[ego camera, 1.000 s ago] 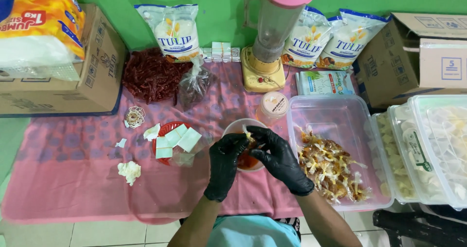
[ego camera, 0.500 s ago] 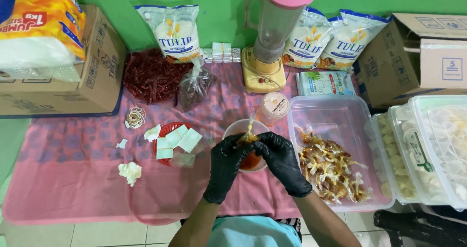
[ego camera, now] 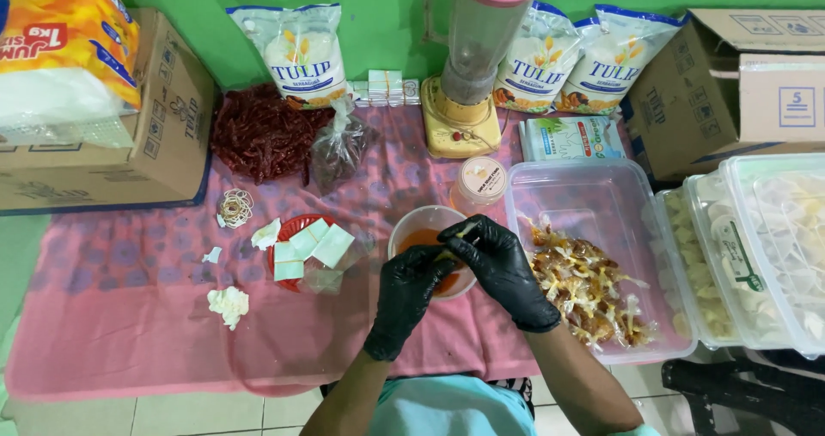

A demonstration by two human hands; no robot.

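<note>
Both my hands wear black gloves and meet over a small white bowl [ego camera: 414,222] of orange-red sauce on the pink cloth. My left hand [ego camera: 406,288] pinches one side of a small pale wrapper piece [ego camera: 449,253] above the bowl. My right hand [ego camera: 498,262] grips the same piece from the right, fingers curled around it. To the right, a clear plastic tub [ego camera: 601,197] holds several sauce-coated, tied pieces [ego camera: 587,286].
A red basket of white paper squares [ego camera: 302,249] lies left of the bowl. Behind are a blender [ego camera: 468,67], dried chillies [ego camera: 258,131], flour bags [ego camera: 296,54], a small lidded jar [ego camera: 479,181], cardboard boxes [ego camera: 163,135], and rubber bands [ego camera: 235,207]. Tubs of pale wrappers [ego camera: 756,247] stand far right.
My hands have kept working the small piece over the bowl; my right hand's fingers shifted slightly up and over it. Nothing else on the table moved.
</note>
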